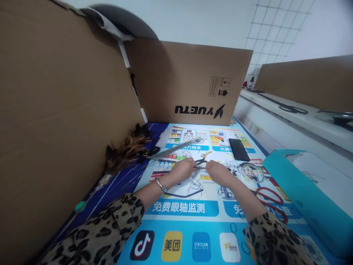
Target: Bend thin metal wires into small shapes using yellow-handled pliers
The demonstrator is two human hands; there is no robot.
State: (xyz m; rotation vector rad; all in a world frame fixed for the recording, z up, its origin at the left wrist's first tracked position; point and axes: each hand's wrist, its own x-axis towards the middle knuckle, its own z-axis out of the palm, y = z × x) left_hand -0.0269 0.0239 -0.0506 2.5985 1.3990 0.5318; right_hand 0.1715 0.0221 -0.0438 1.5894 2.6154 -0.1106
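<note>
Head view: my left hand (188, 167) and right hand (217, 172) meet to the left of the black phone (239, 149) and a little nearer to me than it, over the printed worktop (184, 224). Both are closed, fingers curled in, and appear to grip a thin strand (201, 169) that spans the short gap between them, left of the phone and on its near side. Pliers (203, 160) with yellow on the handles show at the same gap, also left of the phone; whether either hand holds them I cannot tell, since my fingers cover part of that place. I judge the strand to be very light, springy rather than limp, smooth enough to slip and likely to kink if bent sharply; it is best pinched close to the working point, a fingertip on each side. The pliers should feel rigid and comparatively heavy, safest taken by the coloured handles, clear of the pivot. A bundle of slender rods (176, 148) lies farther left of the phone; a clear tape roll (253, 173) and red-handled scissors (271, 202) lie on its near side, with the turquoise box (306, 206) to its right and nearer me.
</note>
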